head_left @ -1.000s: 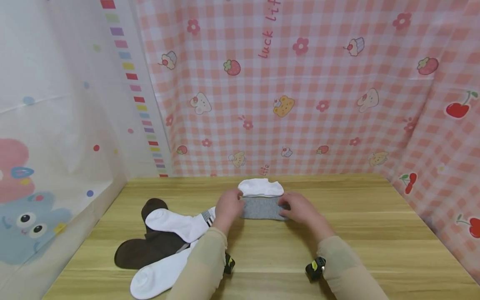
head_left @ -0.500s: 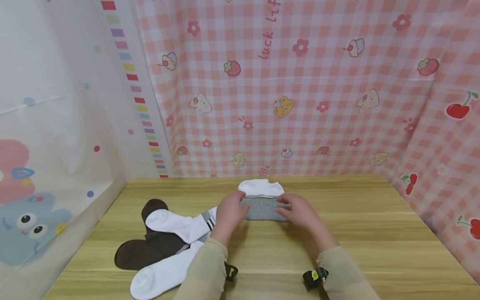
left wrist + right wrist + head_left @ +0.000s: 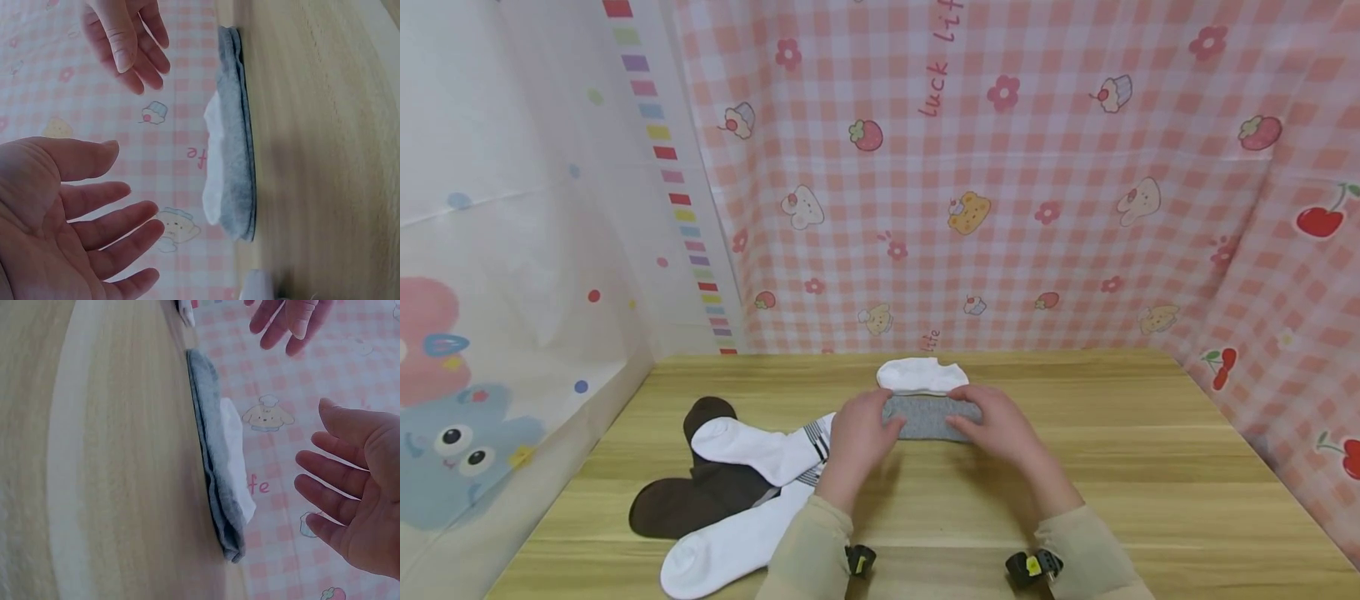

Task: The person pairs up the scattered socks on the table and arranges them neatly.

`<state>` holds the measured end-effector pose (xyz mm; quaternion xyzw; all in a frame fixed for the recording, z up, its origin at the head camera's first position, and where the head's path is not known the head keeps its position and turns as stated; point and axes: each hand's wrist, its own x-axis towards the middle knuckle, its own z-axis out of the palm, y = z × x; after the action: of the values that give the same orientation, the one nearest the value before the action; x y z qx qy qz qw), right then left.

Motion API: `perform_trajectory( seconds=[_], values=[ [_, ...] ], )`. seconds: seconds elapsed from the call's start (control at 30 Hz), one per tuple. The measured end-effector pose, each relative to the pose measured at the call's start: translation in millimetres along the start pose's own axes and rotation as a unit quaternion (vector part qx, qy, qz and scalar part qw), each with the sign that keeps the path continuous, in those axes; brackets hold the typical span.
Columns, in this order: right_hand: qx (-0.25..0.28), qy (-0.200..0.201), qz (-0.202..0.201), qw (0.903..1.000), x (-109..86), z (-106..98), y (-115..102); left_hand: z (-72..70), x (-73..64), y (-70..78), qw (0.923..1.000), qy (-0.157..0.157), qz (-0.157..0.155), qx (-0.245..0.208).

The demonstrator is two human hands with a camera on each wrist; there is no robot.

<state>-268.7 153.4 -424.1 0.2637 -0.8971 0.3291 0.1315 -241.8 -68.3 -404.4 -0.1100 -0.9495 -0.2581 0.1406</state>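
Note:
A folded grey sock lies flat on the wooden table, and directly behind it is a folded white sock. My left hand hovers over the grey sock's left end, fingers spread and holding nothing. Over the other end my right hand is likewise raised with relaxed fingers. Both wrist views show a gap between the hands and the layered grey sock, whose folded edges face the camera.
To the left lie loose socks: a white sock with dark stripes, dark brown socks and another white sock. A pink checked cloth hangs behind the wooden table; a white printed cloth hangs at the left.
A second ago both hands were at the grey sock's ends with fingers curled in; since then the fingers have spread and the hands have lifted off. The socks have stayed in place.

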Motion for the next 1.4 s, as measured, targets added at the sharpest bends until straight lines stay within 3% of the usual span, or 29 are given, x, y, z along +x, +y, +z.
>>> perform_trajectory(
  seconds=[0.3,0.67,0.87,1.03,1.4],
  values=[
    [-0.003,0.012,-0.032,0.9994,-2.4,-1.3,-9.3,-7.5,-6.3,1.9,0.9995,0.01,0.022,0.02],
    [0.012,0.012,-0.044,0.9989,-5.0,-1.9,-24.5,-27.3,-17.6,2.3,0.9991,0.014,0.032,0.023],
    [0.017,0.017,-0.056,0.9981,-3.9,2.5,-30.1,-34.6,-22.9,-4.3,0.9983,0.033,0.036,0.033],
    [0.029,0.0,-0.049,0.9984,-2.1,9.5,-35.9,-42.8,-24.2,-12.4,0.9977,0.044,0.035,0.038],
    [0.024,-0.026,-0.072,0.9968,2.4,23.9,-50.4,-57.5,-22.0,-31.1,0.9971,0.037,0.024,0.062]
  ],
)
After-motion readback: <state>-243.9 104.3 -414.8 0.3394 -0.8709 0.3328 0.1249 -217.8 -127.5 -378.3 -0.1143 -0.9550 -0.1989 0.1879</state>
